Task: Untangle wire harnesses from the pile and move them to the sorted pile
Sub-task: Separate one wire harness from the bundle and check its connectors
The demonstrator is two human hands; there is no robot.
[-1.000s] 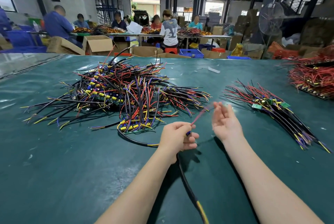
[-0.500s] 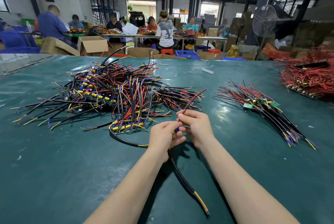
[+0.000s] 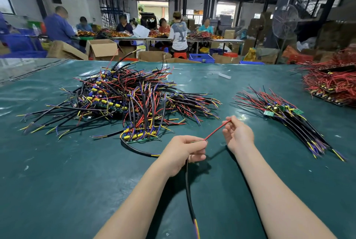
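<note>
A big tangled pile of wire harnesses (image 3: 123, 102), black, red, yellow and purple, covers the left middle of the green table. A smaller sorted pile (image 3: 285, 117) lies in a neat row at the right. My left hand (image 3: 183, 152) grips one harness (image 3: 189, 196), whose black cable hangs down towards me with a yellow and purple end. Its red wire (image 3: 216, 130) stretches up to the right, where my right hand (image 3: 238, 134) pinches its tip. Both hands are between the two piles, above the table.
The green table (image 3: 77, 181) spreads wide on all sides. A heap of red wires with boards (image 3: 331, 82) lies at the far right edge. Behind the table are cardboard boxes (image 3: 102, 48), blue crates, a standing fan (image 3: 285, 21) and several people working at another bench.
My right hand, open and apart a second ago, came to the left hand, took the red wire's end and drew it out up and to the right.
</note>
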